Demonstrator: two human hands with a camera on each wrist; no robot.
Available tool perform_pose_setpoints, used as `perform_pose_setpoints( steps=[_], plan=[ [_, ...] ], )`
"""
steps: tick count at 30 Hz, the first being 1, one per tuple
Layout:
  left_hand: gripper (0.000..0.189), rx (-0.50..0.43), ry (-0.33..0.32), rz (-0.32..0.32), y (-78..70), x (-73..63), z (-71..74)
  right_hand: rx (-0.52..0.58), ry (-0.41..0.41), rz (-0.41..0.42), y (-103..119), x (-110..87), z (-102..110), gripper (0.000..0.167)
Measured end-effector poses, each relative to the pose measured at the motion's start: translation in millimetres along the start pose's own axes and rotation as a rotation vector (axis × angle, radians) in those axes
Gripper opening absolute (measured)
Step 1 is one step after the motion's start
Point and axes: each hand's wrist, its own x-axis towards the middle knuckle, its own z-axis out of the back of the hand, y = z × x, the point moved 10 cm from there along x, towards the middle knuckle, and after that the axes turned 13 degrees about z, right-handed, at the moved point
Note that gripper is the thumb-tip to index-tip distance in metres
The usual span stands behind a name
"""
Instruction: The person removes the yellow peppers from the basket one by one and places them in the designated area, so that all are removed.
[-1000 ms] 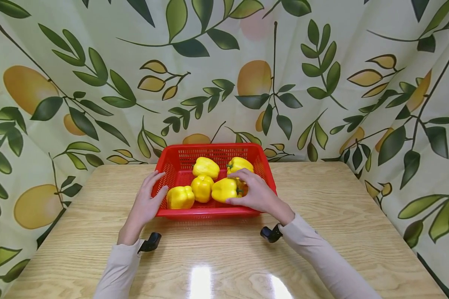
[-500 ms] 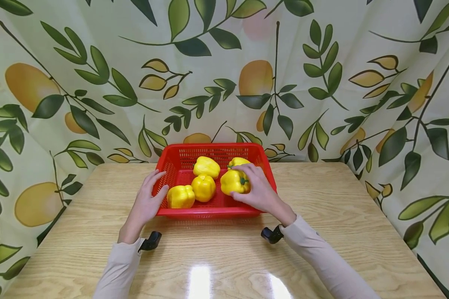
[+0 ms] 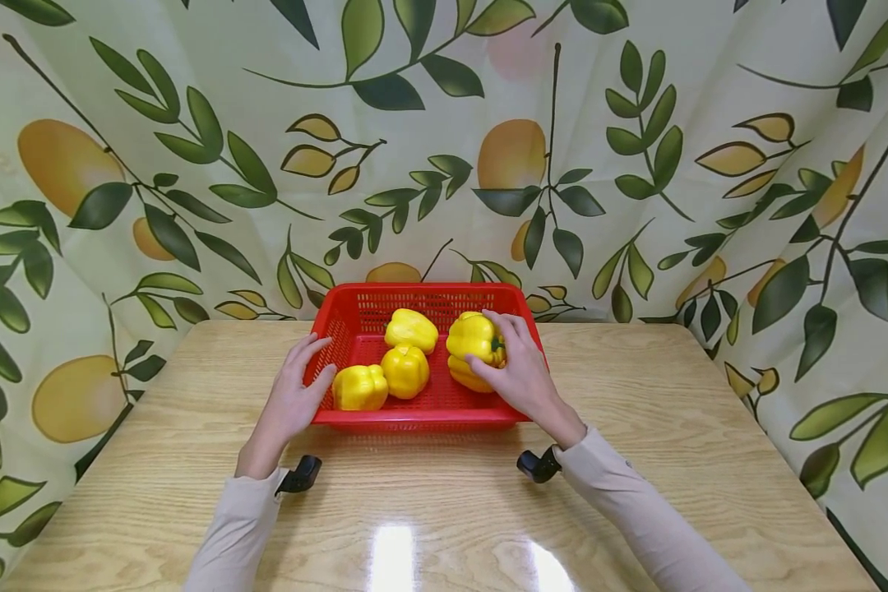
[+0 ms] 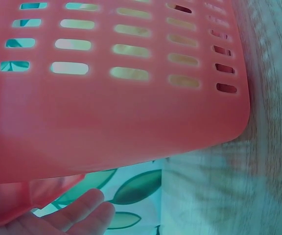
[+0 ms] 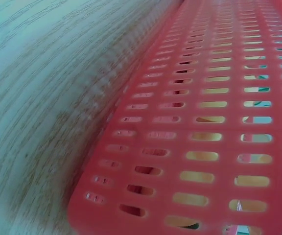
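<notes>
Five yellow peppers (image 3: 404, 371) show in the head view, all inside the red basket (image 3: 422, 417); at its right end, the right hand (image 3: 525, 374) grips one over the lower pepper (image 3: 468, 376), while the left hand (image 3: 292, 399) lies loosely spread at the left rim. The gripped pepper (image 3: 470, 334) is probably light, firm and slick-skinned, bruising if squeezed; its broad lobed sides should offer better hold than the green stem (image 3: 498, 344). The left wrist view shows relaxed, extended fingers (image 4: 97, 218) beyond the basket wall; the right wrist view shows only slotted wall and tabletop (image 5: 38, 107), no hand.
</notes>
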Motion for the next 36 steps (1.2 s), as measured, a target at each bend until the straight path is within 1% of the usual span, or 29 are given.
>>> perform_pose_setpoints(
  steps=[5,9,14,23,29,32,36],
  plan=[
    [0.049,-0.008,-0.003,-0.007,-2.4,-0.2,0.5,0.008,0.044,-0.055,-5.1,-0.8,-3.4,0.066],
    [0.049,-0.005,0.001,-0.001,-2.2,0.0,0.3,0.021,0.062,-0.075,-6.8,-1.2,-4.8,0.071],
    [0.050,0.012,0.002,0.008,0.6,0.4,-1.3,0.019,0.072,-0.034,-4.0,-0.8,-6.6,0.077],
    [0.050,0.011,0.005,0.010,1.5,1.6,-2.5,-0.023,0.009,0.041,1.2,-0.8,-0.9,0.080],
    [0.052,-0.016,0.041,0.030,4.0,2.5,-2.9,-0.055,-0.013,0.050,4.4,-0.8,2.1,0.082],
    [0.055,-0.014,0.071,0.023,5.1,2.2,-2.2,-0.061,-0.011,0.040,4.9,-1.5,2.1,0.082],
    [0.059,0.006,0.119,0.007,8.4,0.8,-1.6,-0.032,-0.002,0.011,2.8,-2.0,0.3,0.082]
  ],
)
